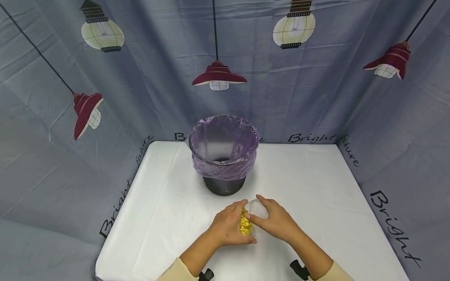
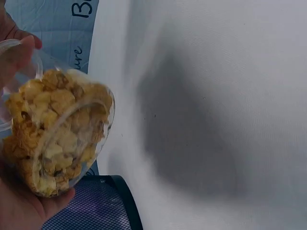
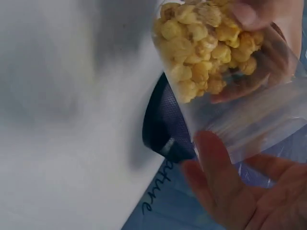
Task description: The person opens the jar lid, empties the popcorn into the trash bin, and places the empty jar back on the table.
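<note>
A clear plastic jar (image 1: 245, 223) with yellow popcorn in it is held above the white table, tilted on its side. My left hand (image 1: 228, 225) grips the jar's body, thumb and fingers curled round it. In the left wrist view the jar's round base (image 2: 72, 143) faces the camera, with popcorn packed behind it. Thumb and fingers of my right hand (image 1: 277, 221) hold the jar's other end, round a clear lid (image 3: 268, 122). Popcorn (image 3: 206, 48) sits toward the base, with bare plastic between it and the lid. Whether the lid is loose I cannot tell.
Beyond my hands stands a dark mesh waste bin (image 1: 224, 187), lined with a purple bag (image 1: 225, 169) folded over its rim. White cloth covers the table (image 1: 168, 218). A grey-blue curtain (image 1: 158, 58) printed with lamps surrounds its back and sides.
</note>
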`<state>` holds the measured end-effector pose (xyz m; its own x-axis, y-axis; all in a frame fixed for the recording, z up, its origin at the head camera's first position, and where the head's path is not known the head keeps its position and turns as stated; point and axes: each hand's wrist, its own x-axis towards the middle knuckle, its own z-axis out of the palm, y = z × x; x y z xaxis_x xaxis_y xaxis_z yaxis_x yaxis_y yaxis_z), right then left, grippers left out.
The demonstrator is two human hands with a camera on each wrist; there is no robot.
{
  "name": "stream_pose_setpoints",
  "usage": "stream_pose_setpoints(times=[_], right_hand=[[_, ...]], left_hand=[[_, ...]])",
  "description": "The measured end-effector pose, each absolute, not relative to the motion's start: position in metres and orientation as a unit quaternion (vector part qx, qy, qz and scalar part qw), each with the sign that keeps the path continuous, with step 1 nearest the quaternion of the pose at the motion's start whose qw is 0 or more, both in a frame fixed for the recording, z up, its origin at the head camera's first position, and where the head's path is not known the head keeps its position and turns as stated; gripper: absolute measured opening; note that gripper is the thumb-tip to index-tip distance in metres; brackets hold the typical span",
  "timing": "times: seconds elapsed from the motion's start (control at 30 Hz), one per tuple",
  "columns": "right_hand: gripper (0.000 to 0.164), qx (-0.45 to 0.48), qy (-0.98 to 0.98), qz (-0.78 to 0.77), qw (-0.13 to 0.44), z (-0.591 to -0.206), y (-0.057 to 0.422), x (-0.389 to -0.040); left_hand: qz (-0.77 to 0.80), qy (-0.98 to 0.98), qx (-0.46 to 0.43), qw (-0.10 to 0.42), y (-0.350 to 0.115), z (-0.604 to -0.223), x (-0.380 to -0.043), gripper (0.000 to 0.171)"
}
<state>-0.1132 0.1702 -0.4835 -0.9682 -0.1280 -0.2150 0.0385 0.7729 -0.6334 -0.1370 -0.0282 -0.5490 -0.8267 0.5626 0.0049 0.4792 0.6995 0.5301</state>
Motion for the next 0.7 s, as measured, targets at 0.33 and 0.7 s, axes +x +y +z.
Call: stream_pose_setpoints(times=[0.33,0.7], right_hand=[[0.087,-0.262,0.901,-0.307,0.159,-0.465,0.188,-0.115],[0.094,-0.308,0.877,-0.314,0.195,-0.456,0.197,-0.117]], left_hand=[[0.424,0.831,0.303,0.194,-0.043,-0.557,-0.139,0.114],[0.451,0.802,0.318,0.228,-0.045,-0.554,-0.139,0.109]])
